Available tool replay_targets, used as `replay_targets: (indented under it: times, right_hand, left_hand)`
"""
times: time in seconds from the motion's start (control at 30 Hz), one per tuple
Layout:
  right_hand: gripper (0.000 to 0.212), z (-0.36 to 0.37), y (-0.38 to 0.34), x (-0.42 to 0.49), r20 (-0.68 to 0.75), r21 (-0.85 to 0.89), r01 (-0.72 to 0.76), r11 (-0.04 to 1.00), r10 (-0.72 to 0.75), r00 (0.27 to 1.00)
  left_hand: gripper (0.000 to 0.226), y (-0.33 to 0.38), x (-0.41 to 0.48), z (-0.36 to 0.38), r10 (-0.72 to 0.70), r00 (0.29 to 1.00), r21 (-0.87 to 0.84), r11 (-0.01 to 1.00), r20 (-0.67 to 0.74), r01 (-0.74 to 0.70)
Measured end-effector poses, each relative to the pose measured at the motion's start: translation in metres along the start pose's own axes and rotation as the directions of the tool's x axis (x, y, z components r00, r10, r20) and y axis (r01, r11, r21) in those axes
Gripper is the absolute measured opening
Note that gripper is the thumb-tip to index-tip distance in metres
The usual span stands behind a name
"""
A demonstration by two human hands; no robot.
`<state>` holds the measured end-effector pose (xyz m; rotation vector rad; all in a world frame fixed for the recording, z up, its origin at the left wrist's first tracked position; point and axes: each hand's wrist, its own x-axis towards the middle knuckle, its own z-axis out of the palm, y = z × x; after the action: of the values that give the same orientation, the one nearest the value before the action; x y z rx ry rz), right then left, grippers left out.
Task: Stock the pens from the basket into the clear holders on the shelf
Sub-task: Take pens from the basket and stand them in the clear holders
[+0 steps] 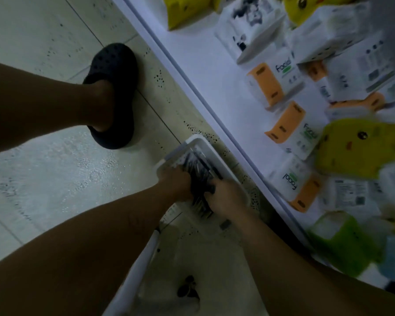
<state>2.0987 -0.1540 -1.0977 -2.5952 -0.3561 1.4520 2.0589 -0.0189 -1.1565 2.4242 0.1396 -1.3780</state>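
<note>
Where we are: crouched over the basket (193,142) on the floor (55,167), right by the foot of the shelf (214,71).
Pens: a dark bundle of pens (197,176) lying flat in the basket, long axis running away from us toward the far rim.
Left hand: our left hand (177,185) sits on the near left side of the bundle, fingers curled into it. Looks closed on the pens, though the blur hides the fingertips.
Right hand: our right hand (226,196) is on the right side, touching the bundle, fingers wrapped on its near end.
Key relation: the pens sit between both hands, neither one clearly nearer.
Holders: can't spot any clear holders from here, only tissue packs (281,96) on the shelf.
Next bit, we reckon: lift the bundle up and turn toward the shelf.
Watch out: loose pens could slide out lengthwise.
</note>
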Motion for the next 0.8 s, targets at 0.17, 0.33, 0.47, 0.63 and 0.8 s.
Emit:
replay_targets:
  times: [0.17,0.33,0.47,0.63,0.8]
  right_hand:
    - [0.015,0.022,-0.006,0.029,0.07,0.02,-0.022,1.0,0.02,0.997]
    - [0.031,0.037,-0.017,0.055,0.101,-0.106,-0.069,0.992,0.08,0.992]
    - [0.023,0.046,-0.016,0.063,0.168,-0.153,-0.099,0.983,0.125,0.978]
    - [0.043,0.061,-0.009,0.061,0.153,-0.07,-0.144,0.987,0.154,0.976]
    - [0.033,0.059,-0.001,0.048,0.034,-0.074,-0.147,0.986,0.15,0.988]
  left_hand:
    - [0.047,0.005,0.014,0.016,-0.067,0.997,-0.089,0.994,-0.04,0.063]
    - [0.053,0.007,0.017,0.014,-0.141,0.99,-0.219,0.967,-0.025,0.132]
    - [0.033,-0.003,0.019,0.015,-0.142,0.985,-0.341,0.935,-0.099,0.101]
    - [0.021,-0.006,0.012,0.013,-0.107,0.964,-0.466,0.884,-0.243,-0.019]
    - [0.014,-0.012,-0.002,-0.005,-0.099,0.965,-0.571,0.819,-0.241,-0.059]
